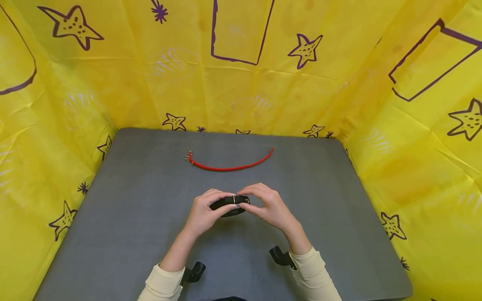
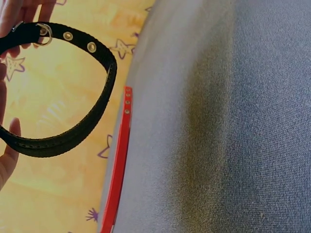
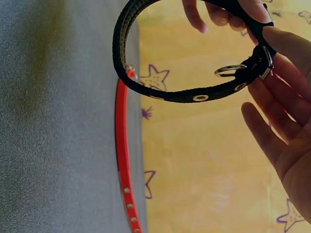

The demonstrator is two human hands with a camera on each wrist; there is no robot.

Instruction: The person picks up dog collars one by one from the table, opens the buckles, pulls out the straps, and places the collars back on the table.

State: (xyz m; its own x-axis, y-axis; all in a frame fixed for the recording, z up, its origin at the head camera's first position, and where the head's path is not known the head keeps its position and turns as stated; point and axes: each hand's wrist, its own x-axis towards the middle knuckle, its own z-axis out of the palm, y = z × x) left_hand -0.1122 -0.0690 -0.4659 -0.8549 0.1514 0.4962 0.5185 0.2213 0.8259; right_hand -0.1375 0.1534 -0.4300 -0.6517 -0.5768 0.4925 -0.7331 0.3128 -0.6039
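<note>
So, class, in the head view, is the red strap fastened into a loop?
No, the red strap lies open in a shallow curve on the grey table, with its two ends apart.

A black, eyeleted collar (image 2: pixel 63 144) forms a raised, rounded loop.

Collar (image 1: pixel 229 200) above bench (image 1: pixel 320 200): blk, w/ silvery eyelets (image 2: pixel 92 47). Strap (image 1: pixel 226 169) on bench: red w/ pale dots nr. one end. Bench: plain grey. Cloth (image 1: pixel 233 90) round bench: yel., purple star outlines & whitish leaf-like marks. Sleeves (image 1: pixel 163 281): cream.
</note>
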